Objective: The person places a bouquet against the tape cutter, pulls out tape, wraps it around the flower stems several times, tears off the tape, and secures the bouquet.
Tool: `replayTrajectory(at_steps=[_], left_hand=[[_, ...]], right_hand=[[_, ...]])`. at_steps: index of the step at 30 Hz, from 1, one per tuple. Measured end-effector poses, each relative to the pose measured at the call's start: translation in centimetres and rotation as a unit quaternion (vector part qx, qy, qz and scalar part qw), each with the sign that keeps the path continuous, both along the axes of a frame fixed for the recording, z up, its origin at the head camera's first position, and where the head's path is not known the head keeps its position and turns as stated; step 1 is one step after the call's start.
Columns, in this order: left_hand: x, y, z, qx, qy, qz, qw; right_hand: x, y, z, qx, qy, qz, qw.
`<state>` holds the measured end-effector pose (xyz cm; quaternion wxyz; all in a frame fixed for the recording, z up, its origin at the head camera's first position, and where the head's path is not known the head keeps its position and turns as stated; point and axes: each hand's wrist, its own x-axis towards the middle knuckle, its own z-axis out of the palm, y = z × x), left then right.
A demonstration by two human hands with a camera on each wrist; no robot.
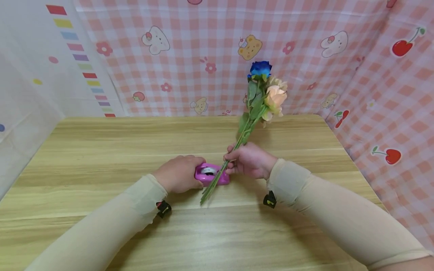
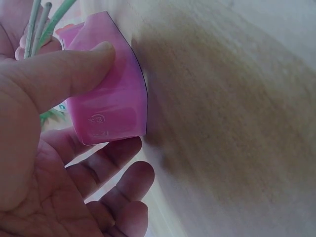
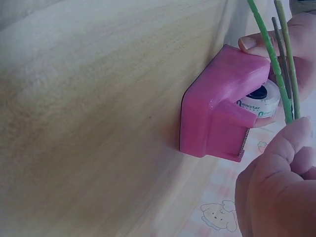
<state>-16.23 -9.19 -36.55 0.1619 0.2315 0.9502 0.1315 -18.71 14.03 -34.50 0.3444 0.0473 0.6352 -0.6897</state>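
My left hand grips a pink tape dispenser by its left end, thumb on the near side. A white roll of tape sits in the dispenser, which rests on the table. In my right hand I pinch the stems of a small bunch of artificial flowers. A blue rose tops the bunch, with a peach rose beside it and a paler bloom partly hidden behind. The bunch slants up to the right, and its lower stems pass in front of the dispenser in the head view.
The wood-grain table lies under both hands. A pink checked cloth hangs behind it, a cherry-print cloth on the right and a white cloth on the left.
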Motion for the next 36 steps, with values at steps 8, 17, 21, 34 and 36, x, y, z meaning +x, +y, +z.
replayTrajectory(at_steps=[8, 17, 21, 34, 36], left_hand=[[0.01, -0.03, -0.14, 0.003, 0.004, 0.0, 1.0], [0.02, -0.05, -0.09, 0.0, 0.006, -0.001, 1.0], [0.02, -0.01, -0.1, 0.002, 0.004, 0.0, 1.0], [0.02, 0.04, 0.06, 0.003, 0.0, 0.001, 1.0], [0.01, 0.05, 0.08, 0.004, -0.001, 0.001, 1.0]], right_hand=[[0.2, 0.25, -0.09, -0.029, 0.014, 0.006, 0.999], [0.21, 0.26, 0.13, -0.04, 0.0, 0.004, 0.999], [0.22, 0.15, -0.17, -0.033, 0.004, 0.0, 0.999], [0.24, -0.05, -0.25, -0.006, -0.002, -0.035, 0.999], [0.2, 0.0, -0.24, -0.006, -0.003, -0.031, 0.999]])
